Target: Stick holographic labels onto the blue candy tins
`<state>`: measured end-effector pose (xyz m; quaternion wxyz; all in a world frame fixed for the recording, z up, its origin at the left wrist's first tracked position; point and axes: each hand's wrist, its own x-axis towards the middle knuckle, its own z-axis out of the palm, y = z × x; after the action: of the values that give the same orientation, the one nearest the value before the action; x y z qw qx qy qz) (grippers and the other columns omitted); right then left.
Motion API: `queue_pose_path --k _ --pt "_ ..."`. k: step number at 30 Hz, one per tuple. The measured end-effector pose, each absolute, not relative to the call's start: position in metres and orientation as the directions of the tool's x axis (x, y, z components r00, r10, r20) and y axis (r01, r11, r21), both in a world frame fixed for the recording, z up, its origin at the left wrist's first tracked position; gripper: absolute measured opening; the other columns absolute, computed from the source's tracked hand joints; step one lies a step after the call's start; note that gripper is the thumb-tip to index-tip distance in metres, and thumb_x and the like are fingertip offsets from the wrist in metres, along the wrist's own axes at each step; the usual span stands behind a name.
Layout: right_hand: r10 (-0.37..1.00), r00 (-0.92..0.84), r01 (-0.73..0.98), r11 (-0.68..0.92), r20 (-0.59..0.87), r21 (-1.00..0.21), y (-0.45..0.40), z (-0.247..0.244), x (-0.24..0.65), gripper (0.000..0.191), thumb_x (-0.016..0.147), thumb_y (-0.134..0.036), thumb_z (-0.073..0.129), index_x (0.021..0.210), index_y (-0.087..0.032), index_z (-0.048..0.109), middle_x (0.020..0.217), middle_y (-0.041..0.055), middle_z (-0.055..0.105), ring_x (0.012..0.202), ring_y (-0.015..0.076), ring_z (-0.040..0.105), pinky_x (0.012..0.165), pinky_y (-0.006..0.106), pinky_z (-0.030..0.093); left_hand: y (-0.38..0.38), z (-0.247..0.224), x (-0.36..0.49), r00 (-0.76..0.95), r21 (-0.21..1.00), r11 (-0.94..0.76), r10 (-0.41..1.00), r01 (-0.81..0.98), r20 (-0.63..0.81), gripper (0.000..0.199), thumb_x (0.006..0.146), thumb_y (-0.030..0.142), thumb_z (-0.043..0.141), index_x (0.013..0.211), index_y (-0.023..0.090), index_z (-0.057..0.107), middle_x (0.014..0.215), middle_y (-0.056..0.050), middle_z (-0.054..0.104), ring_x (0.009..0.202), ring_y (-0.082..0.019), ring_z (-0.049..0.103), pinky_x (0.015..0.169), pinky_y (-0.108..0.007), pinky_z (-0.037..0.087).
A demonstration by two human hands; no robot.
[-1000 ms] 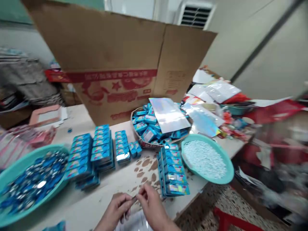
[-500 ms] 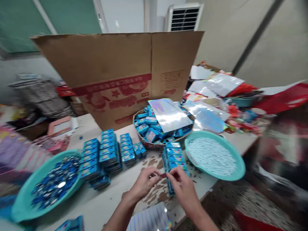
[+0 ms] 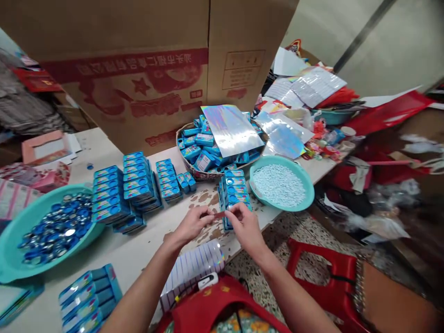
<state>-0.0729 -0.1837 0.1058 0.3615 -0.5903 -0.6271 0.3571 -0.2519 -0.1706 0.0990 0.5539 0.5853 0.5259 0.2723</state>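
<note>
Between my two hands stretches a short reddish-brown strip (image 3: 219,215). My left hand (image 3: 194,225) pinches its left end and my right hand (image 3: 243,226) pinches the other. Just behind the right hand stands a stack of small blue boxes (image 3: 235,181), its lower part partly covered by the fingers. To the right of that stack is a turquoise basin (image 3: 310,185) of small pale blue pieces (image 3: 277,185). A wide container (image 3: 203,175) behind holds loose blue boxes (image 3: 204,139), with a shiny silvery sheet (image 3: 234,132) lying on top.
More blue boxes (image 3: 138,178) stand stacked on the left of the table. A turquoise basin (image 3: 14,266) there holds blue, shiny round pieces. A tall cardboard carton (image 3: 138,92) blocks the back. Striped shiny sheets (image 3: 194,263) lie at the front edge; a red stool (image 3: 342,266) stands right.
The view has tilted downward, so the table appears higher and the red apron and stool now show. Both hands still pinch the strip in front of the box stack.
</note>
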Motion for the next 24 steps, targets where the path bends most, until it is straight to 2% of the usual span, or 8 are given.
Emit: queue_pose_path --k 4,7,12,15,18,21,22,24 --pt "0.997 0.063 0.562 -0.065 -0.036 -0.825 -0.198 0.084 -0.055 0.017 0.085 -0.034 0.050 0.078 -0.019 0.054 0.074 0.0014 0.060 0.066 0.0150 0.054 0.061 0.025 0.040 -0.171 0.076 -0.231 0.381 0.924 0.325 0.843 0.202 -0.380 0.021 0.073 0.031 0.055 0.082 0.013 0.060 0.059 0.002 0.053 0.054 -0.010 0.046 0.053 -0.021 0.035" --pt "0.991 0.126 0.646 -0.056 0.034 -0.761 -0.184 0.083 -0.042 0.019 0.083 -0.037 0.052 0.078 -0.020 0.056 0.078 0.0032 0.061 0.073 0.0175 0.053 0.066 0.028 0.040 -0.154 0.073 -0.216 0.358 0.946 0.292 0.876 0.140 -0.323 0.022 0.073 0.031 0.056 0.088 0.015 0.056 0.061 0.003 0.053 0.056 -0.010 0.049 0.055 -0.021 0.038" --pt "0.980 0.153 0.738 -0.029 0.124 -0.674 -0.133 0.077 -0.030 0.015 0.079 -0.033 0.056 0.073 -0.020 0.057 0.082 0.0055 0.057 0.085 0.0222 0.050 0.076 0.033 0.039 -0.109 0.061 -0.198 0.284 0.976 0.167 0.938 0.138 -0.200 0.012 0.074 0.026 0.053 0.080 0.018 0.048 0.062 0.004 0.052 0.058 -0.009 0.049 0.056 -0.019 0.038" --pt "0.970 0.197 0.720 -0.047 0.139 -0.692 -0.117 0.060 -0.028 0.012 0.075 -0.030 0.058 0.070 -0.019 0.055 0.089 0.0076 0.052 0.092 0.0235 0.049 0.083 0.036 0.039 -0.095 0.045 -0.195 0.304 0.975 0.197 0.927 0.102 -0.219 0.014 0.075 0.028 0.053 0.084 0.018 0.046 0.063 0.004 0.052 0.057 -0.009 0.049 0.056 -0.020 0.039" --pt "0.960 0.252 0.648 -0.075 0.120 -0.758 -0.115 0.043 -0.027 0.017 0.074 -0.030 0.057 0.084 -0.018 0.053 0.093 0.0071 0.052 0.090 0.0217 0.049 0.082 0.035 0.041 -0.098 0.030 -0.193 0.263 0.945 0.234 0.920 0.227 -0.291 0.022 0.079 0.031 0.051 0.096 0.018 0.049 0.067 0.002 0.056 0.061 -0.012 0.053 0.062 -0.025 0.043" --pt "0.957 0.268 0.627 -0.086 0.111 -0.774 -0.114 0.036 -0.024 0.029 0.075 -0.034 0.055 0.098 -0.017 0.048 0.097 0.0078 0.053 0.088 0.0203 0.050 0.077 0.034 0.042 -0.117 0.022 -0.184 0.119 0.904 0.158 0.968 0.396 -0.221 0.036 0.083 0.037 0.047 0.112 0.016 0.051 0.100 -0.010 0.063 0.093 -0.021 0.058 0.082 -0.035 0.043" --pt "0.959 0.256 0.646 -0.080 0.117 -0.759 -0.113 0.036 -0.023 0.030 0.075 -0.035 0.056 0.098 -0.017 0.047 0.098 0.0083 0.053 0.087 0.0206 0.050 0.077 0.035 0.042 -0.124 0.021 -0.180 0.113 0.904 0.112 0.979 0.413 -0.172 0.044 0.083 0.040 0.047 0.120 0.016 0.048 0.118 -0.014 0.058 0.108 -0.025 0.053 0.091 -0.037 0.040" --pt "0.962 0.234 0.695 -0.066 0.138 -0.716 -0.113 0.039 -0.021 0.029 0.074 -0.035 0.057 0.095 -0.017 0.049 0.095 0.0085 0.054 0.087 0.0215 0.050 0.078 0.037 0.042 -0.137 0.021 -0.179 0.195 0.905 0.042 0.971 0.424 -0.136 0.064 0.081 0.049 0.050 0.134 0.016 0.038 0.144 -0.015 0.035 0.132 -0.029 0.031 0.103 -0.041 0.029"
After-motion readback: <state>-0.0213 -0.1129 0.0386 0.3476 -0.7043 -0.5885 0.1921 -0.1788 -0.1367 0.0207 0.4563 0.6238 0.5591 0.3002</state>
